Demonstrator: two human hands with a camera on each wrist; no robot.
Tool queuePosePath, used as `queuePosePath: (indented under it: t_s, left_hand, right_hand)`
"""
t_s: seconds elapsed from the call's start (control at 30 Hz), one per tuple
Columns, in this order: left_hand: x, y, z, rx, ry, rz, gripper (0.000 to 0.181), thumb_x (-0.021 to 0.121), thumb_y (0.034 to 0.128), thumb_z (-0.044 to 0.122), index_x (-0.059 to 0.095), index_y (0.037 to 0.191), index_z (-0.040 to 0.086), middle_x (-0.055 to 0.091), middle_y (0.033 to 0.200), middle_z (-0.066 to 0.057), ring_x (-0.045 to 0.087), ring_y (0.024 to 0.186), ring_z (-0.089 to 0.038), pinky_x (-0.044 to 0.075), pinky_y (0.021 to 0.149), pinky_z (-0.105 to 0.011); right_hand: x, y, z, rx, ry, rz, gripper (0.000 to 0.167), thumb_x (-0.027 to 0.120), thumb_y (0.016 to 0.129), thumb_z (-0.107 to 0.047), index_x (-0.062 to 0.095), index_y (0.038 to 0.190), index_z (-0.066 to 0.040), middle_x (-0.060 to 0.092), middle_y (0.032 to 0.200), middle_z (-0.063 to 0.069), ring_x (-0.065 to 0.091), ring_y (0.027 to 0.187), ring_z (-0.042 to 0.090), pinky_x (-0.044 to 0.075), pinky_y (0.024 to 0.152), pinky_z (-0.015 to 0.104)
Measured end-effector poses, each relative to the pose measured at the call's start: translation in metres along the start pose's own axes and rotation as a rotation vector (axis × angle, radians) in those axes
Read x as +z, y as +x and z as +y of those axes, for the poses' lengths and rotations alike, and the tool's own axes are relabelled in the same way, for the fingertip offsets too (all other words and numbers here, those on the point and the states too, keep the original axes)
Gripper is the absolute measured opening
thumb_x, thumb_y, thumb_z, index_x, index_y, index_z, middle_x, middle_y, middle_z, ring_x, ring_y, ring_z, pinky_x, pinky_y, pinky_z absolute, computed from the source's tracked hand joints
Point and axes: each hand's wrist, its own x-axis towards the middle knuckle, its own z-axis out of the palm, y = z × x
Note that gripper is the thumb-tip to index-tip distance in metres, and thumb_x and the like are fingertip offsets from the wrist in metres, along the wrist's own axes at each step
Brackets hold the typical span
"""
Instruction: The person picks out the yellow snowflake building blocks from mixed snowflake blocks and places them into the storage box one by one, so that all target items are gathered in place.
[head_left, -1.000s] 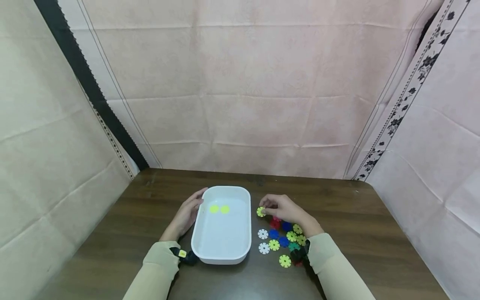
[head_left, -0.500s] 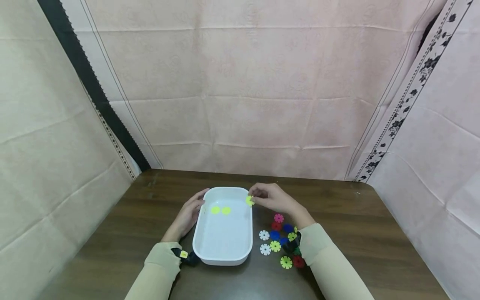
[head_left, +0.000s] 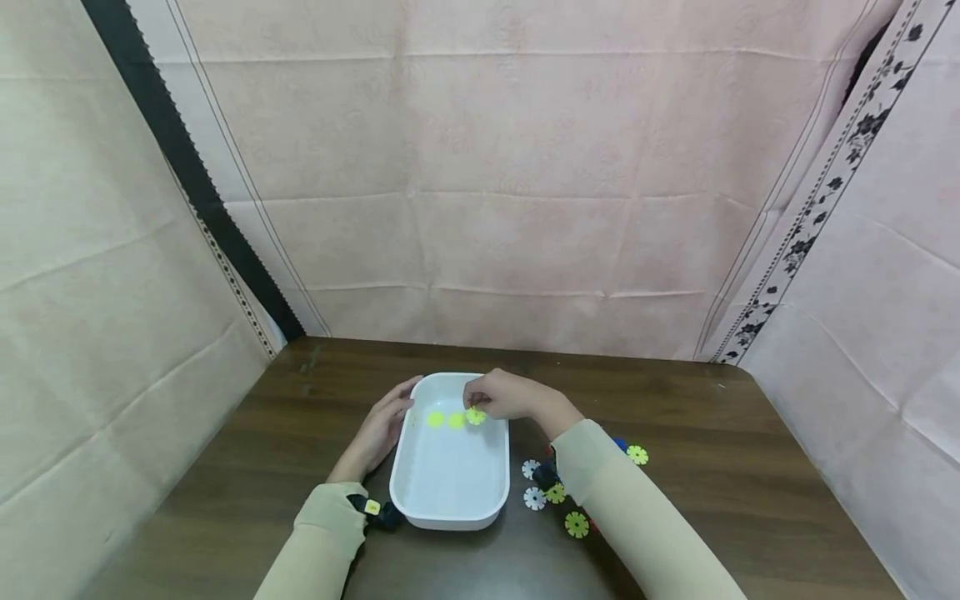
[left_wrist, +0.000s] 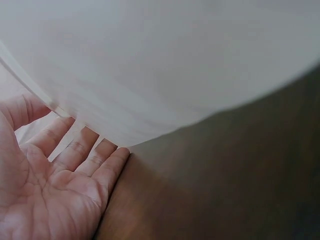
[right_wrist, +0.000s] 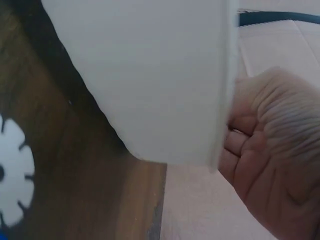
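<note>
A white rectangular tub (head_left: pixel 450 483) stands on the table. My right hand (head_left: pixel 510 395) reaches over its right rim and pinches a yellow notched disc (head_left: pixel 476 416) inside. Beside that disc, two more yellow discs (head_left: pixel 435 419) lie in a row on the tub's floor. My left hand (head_left: pixel 378 433) rests against the tub's left side; in the left wrist view its nearly straight fingers (left_wrist: pixel 75 150) touch the outer wall (left_wrist: pixel 150 75). In the right wrist view the tub wall (right_wrist: pixel 145 85) hides the right fingertips and the disc.
Right of the tub, several loose notched discs lie on the brown table (head_left: pixel 675 517), partly under the right forearm: white discs (head_left: pixel 534 498), yellow discs (head_left: pixel 577 524), and bits of blue and red. Pale cloth (head_left: pixel 525 208) hangs behind the table and at both sides.
My right hand has carried the yellow disc leftward from above the loose discs, over the right rim, into the tub. The left hand has stayed against the tub.
</note>
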Motion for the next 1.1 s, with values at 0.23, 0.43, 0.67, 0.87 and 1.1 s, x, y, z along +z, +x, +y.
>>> queuePosePath:
  t_s: [0.23, 0.43, 0.67, 0.87, 1.1]
  left_hand:
    - [0.002, 0.001, 0.001, -0.016, -0.023, 0.011, 0.047, 0.046, 0.1038, 0.019, 0.045, 0.151, 0.017, 0.044, 0.153, -0.009, 0.047, 0.136, -0.033, 0.040, 0.110, -0.045]
    - [0.003, 0.002, 0.002, -0.026, -0.029, 0.027, 0.047, 0.047, 0.1031, 0.019, 0.046, 0.150, 0.016, 0.044, 0.154, -0.008, 0.046, 0.137, -0.033, 0.036, 0.113, -0.049]
    - [0.002, 0.000, 0.001, -0.030, -0.028, 0.030, 0.046, 0.046, 0.1036, 0.018, 0.047, 0.150, 0.017, 0.044, 0.153, -0.008, 0.046, 0.137, -0.032, 0.034, 0.114, -0.050]
    - [0.003, 0.001, 0.001, -0.032, -0.023, 0.034, 0.046, 0.046, 0.1033, 0.019, 0.047, 0.150, 0.017, 0.044, 0.153, -0.007, 0.045, 0.138, -0.031, 0.032, 0.115, -0.050]
    - [0.001, 0.001, 0.001, -0.042, -0.021, 0.031, 0.047, 0.047, 0.1033, 0.020, 0.046, 0.150, 0.017, 0.042, 0.155, -0.007, 0.044, 0.139, -0.030, 0.031, 0.115, -0.050]
  right_hand:
    - [0.014, 0.013, 0.002, 0.067, -0.146, -0.046, 0.014, 0.065, 0.097, -0.008, 0.075, 0.104, -0.015, 0.069, 0.096, -0.006, 0.057, 0.083, 0.010, 0.051, 0.079, 0.022]
    - [0.016, 0.017, 0.000, 0.122, -0.206, -0.032, 0.014, 0.067, 0.096, -0.006, 0.076, 0.101, -0.014, 0.070, 0.095, -0.003, 0.058, 0.079, 0.012, 0.051, 0.070, 0.022]
    - [0.020, 0.017, -0.001, 0.139, -0.214, -0.001, 0.013, 0.067, 0.095, -0.008, 0.075, 0.104, -0.014, 0.068, 0.094, -0.004, 0.058, 0.079, 0.012, 0.051, 0.071, 0.022]
    - [0.020, 0.014, -0.001, 0.109, -0.190, 0.021, 0.017, 0.070, 0.095, -0.018, 0.074, 0.111, -0.014, 0.067, 0.094, -0.008, 0.059, 0.082, 0.011, 0.053, 0.081, 0.024]
    - [0.017, 0.010, -0.007, 0.026, -0.139, 0.055, 0.030, 0.074, 0.090, -0.037, 0.074, 0.111, -0.015, 0.070, 0.100, -0.007, 0.061, 0.089, 0.006, 0.054, 0.084, 0.025]
